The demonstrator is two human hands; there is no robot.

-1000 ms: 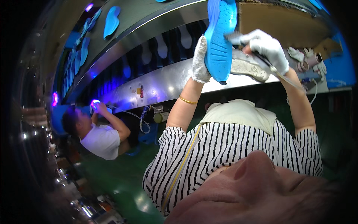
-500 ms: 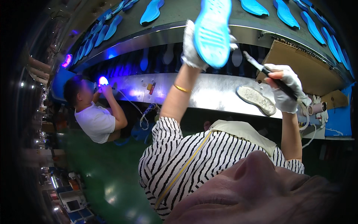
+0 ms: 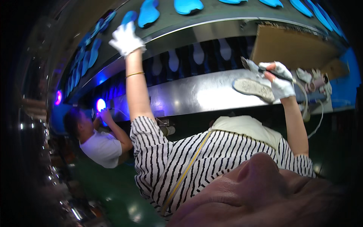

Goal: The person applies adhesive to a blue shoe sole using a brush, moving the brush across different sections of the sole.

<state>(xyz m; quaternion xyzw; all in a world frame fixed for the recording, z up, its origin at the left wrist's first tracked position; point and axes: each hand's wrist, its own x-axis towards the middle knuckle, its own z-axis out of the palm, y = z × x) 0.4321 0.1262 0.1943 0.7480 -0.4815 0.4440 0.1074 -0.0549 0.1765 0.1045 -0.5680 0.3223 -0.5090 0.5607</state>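
My left hand (image 3: 127, 39), in a white glove, stretches far forward and left with its fingers spread. Just beyond its fingertips lies a bright blue shoe sole (image 3: 129, 16), partly covered by the hand; whether they touch is hard to see. My right hand (image 3: 281, 78), gloved with bare thumb and fingertips, is wrapped round the dark handle of a brush (image 3: 249, 65), its pale tip pointing left. Below the brush a grey-edged shoe sole with a whitish, speckled top (image 3: 251, 87) rests on the metal bench (image 3: 196, 92).
Several more blue soles (image 3: 148, 14) lie along the dark raised surface (image 3: 170, 23). Under its edge, sole shapes (image 3: 198, 53) stand in a dark gap. A cardboard sheet (image 3: 291, 45) leans at the right, near rolls (image 3: 321, 81). At left a person (image 3: 100, 147) holds a glowing object (image 3: 101, 104).
My left hand has moved left and forward, and the blue sole it held up before me is no longer raised there. My right hand with the brush has shifted slightly left.
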